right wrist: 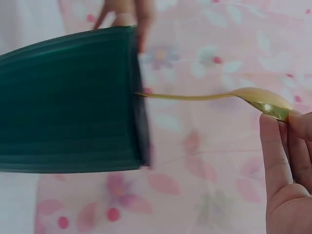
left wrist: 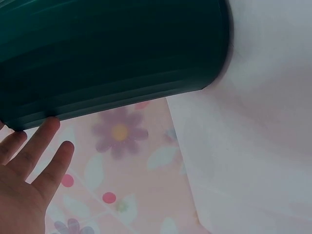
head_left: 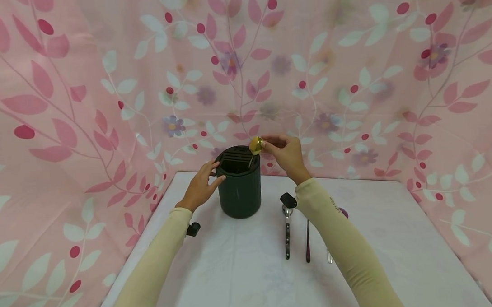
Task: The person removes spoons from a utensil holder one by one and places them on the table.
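A dark green utensil holder (head_left: 239,196) with a slotted top stands upright on the table. My left hand (head_left: 200,188) rests its fingertips along the holder's left rim; in the left wrist view its fingers (left wrist: 43,139) reach the holder's side fairly straight. By its bowl, my right hand (head_left: 285,154) pinches a gold spoon (head_left: 256,145) between thumb and fingers. The spoon is bowl up, its thin handle (right wrist: 190,97) pointing down into the holder's opening at the right side. Inside the holder, the handle's end is hidden.
Right of the holder lie a spoon with a dark patterned handle (head_left: 288,238), a thin dark-handled utensil (head_left: 308,246) and a silver handle (head_left: 329,257). The right sleeve partly covers the latter ones. Floral cloth (head_left: 334,84) hangs behind the white table (head_left: 242,271).
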`<state>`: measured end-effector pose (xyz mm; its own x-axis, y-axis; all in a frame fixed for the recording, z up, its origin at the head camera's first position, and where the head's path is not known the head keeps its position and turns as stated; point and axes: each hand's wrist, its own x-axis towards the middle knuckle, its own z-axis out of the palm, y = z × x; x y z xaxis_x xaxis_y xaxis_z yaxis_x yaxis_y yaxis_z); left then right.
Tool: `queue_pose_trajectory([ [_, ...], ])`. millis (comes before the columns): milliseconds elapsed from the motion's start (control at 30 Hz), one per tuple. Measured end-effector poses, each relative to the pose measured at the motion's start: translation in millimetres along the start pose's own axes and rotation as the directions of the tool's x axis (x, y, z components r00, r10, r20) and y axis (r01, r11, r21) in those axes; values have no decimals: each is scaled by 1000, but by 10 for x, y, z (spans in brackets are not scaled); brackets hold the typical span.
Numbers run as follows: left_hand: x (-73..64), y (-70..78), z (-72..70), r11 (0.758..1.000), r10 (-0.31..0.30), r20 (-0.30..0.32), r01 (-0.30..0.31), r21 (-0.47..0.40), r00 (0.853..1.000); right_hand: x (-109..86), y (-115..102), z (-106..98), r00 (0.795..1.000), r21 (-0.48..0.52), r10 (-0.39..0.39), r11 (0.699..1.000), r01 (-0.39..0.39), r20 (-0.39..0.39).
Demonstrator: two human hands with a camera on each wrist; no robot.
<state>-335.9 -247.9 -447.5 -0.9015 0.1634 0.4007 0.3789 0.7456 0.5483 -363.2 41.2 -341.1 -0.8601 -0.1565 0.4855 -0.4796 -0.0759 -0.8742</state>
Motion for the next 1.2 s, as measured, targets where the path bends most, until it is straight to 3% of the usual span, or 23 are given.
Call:
queue_pose_trajectory([
  [167, 6, -6, 5, 1000, -8, 8, 8, 3, 1000, 36, -238, -157, 997, 111, -68, 991, 70, -24],
  [333, 5, -24, 8, 1000, 4, -6, -4, -8, 1000, 16, -348, -385, 996, 203, -79, 975, 88, -51],
  [467, 5, -39, 5, 1000, 16, -24, -16, -6, 1000, -23, -323, -577, 994, 327, -34, 943, 67, -104],
  [633, 7, -28, -1, 1000, 15, -12, -15, -24, 1000, -140, -246, -855, 983, 492, 53, 869, 43, -179],
  [800, 7, -32, -5, 999, 13, -11, -13, -32, 1000, -296, -50, -1237, 969, 583, 175, 812, -43, -173],
  [933, 20, -35, -8, 999, 14, -11, -15, -32, 1000, -395, 112, -1584, 943, 617, 275, 780, -106, -186],
  [1033, 30, -29, -16, 999, 10, -7, -10, -36, 1000, -477, 204, -1841, 910, 630, 343, 766, -128, -233],
  [1200, 40, -22, -26, 998, 2, 3, -2, -62, 1000, -632, 330, -2227, 852, 683, 437, 717, -137, -288],
])
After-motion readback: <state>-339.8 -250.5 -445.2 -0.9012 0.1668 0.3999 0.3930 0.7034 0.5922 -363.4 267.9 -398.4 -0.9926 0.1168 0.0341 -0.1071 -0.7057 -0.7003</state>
